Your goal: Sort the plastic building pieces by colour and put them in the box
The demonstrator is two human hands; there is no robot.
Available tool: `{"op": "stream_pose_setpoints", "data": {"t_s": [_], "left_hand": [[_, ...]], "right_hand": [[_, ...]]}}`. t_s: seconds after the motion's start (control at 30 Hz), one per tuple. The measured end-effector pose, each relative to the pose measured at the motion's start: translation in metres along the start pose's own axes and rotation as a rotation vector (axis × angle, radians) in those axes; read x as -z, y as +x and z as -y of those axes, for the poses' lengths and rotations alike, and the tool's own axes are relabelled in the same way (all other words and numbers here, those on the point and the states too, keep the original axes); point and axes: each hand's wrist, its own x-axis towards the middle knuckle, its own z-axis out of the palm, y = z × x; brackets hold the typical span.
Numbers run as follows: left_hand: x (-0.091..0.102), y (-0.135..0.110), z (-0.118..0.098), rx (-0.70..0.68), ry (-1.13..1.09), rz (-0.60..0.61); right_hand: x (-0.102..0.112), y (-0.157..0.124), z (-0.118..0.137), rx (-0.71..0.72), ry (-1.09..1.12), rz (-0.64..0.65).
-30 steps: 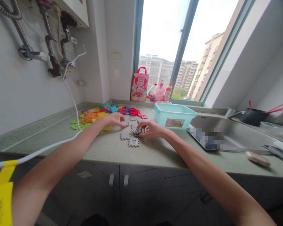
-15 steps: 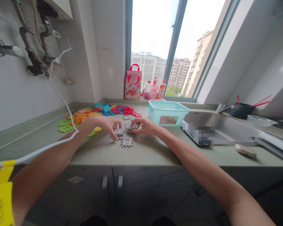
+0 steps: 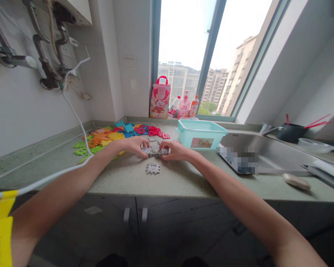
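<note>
Grey pieces on worktop, midway between back and front edges. Right hand has fingers closed round some, count unclear; left hand pinches another grey piece — fingertips nearly meeting. Seems partway: some grey in hand, loose grey piece lying flat nearer front edge, others just behind fingers. Coloured heap toward back left corner, fingers not on it. Turquoise tub near back edge, beside sink — contents hidden.
</note>
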Motion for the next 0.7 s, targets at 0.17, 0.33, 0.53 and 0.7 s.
{"op": "stream_pose_setpoints", "data": {"t_s": [0.17,0.33,0.53,0.7], "left_hand": [[0.000,0.003,0.007,-0.002,-0.023,0.005],[0.004,0.005,0.012,0.002,0.006,0.029],[0.006,0.006,0.012,-0.011,0.048,0.042],[0.010,0.003,0.006,-0.043,0.056,0.034]], "right_hand": [[0.002,0.000,-0.006,0.008,0.016,0.011],[0.006,0.005,-0.011,0.045,-0.029,0.023],[0.010,0.014,-0.006,0.149,-0.152,-0.044],[0.013,0.015,-0.002,0.129,-0.184,-0.080]]}}
